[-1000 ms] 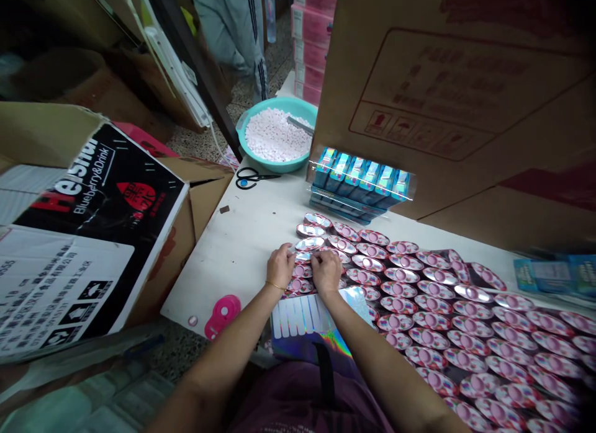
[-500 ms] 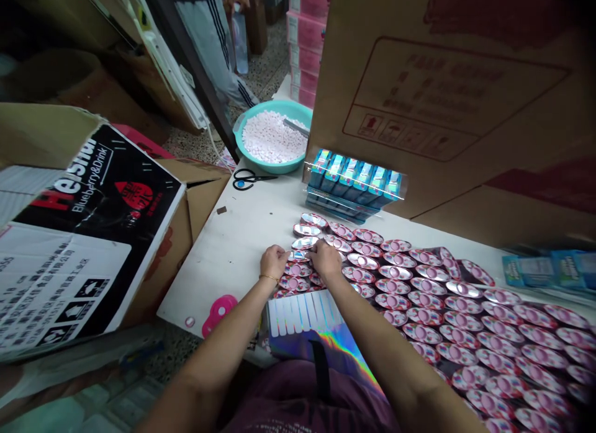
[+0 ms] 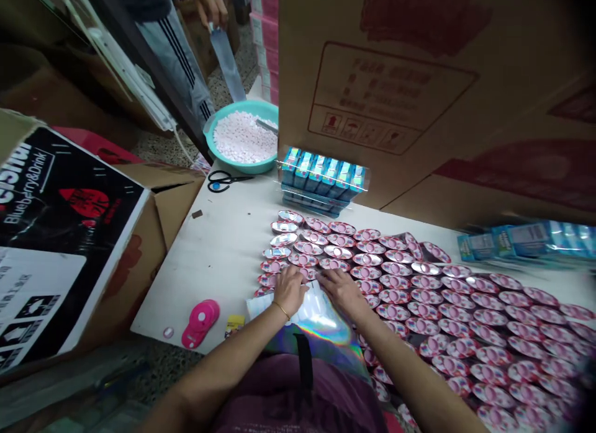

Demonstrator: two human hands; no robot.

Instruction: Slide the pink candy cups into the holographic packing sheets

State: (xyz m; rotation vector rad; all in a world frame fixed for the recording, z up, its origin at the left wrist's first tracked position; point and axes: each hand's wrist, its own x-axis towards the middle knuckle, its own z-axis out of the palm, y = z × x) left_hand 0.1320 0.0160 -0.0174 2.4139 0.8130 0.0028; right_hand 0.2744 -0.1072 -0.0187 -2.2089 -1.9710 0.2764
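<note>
A shiny rainbow-reflecting sheet with pale label strips (image 3: pixel 321 309) lies at the table's near edge, in front of my body. My left hand (image 3: pixel 289 291) is on its far left part, fingers bent and thumb closed against the sheet's strips. At the sheet's far right corner rests my right hand (image 3: pixel 343 291), its fingers stretched out beside the packs. Around both hands stand rows of oval-topped pink and red packs (image 3: pixel 338 252), each with a round pink centre. Several packs at the left end, such as the silver-topped pack (image 3: pixel 284 240), carry a shiny strip across the top.
Left are a pink tape dispenser (image 3: pixel 201 323), a yellow box (image 3: pixel 234 325), scissors (image 3: pixel 228 181) and an open carton (image 3: pixel 172 213). Behind are a teal basin (image 3: pixel 254 167) of white pieces, blue packs (image 3: pixel 321 178) and a large carton (image 3: pixel 395 98). Another person's hand (image 3: pixel 210 6) holds a clear container.
Both my hands have come back from a pack at the left end to the shiny sheet. My view has shifted to the right. The other person's container has come down nearer the basin.
</note>
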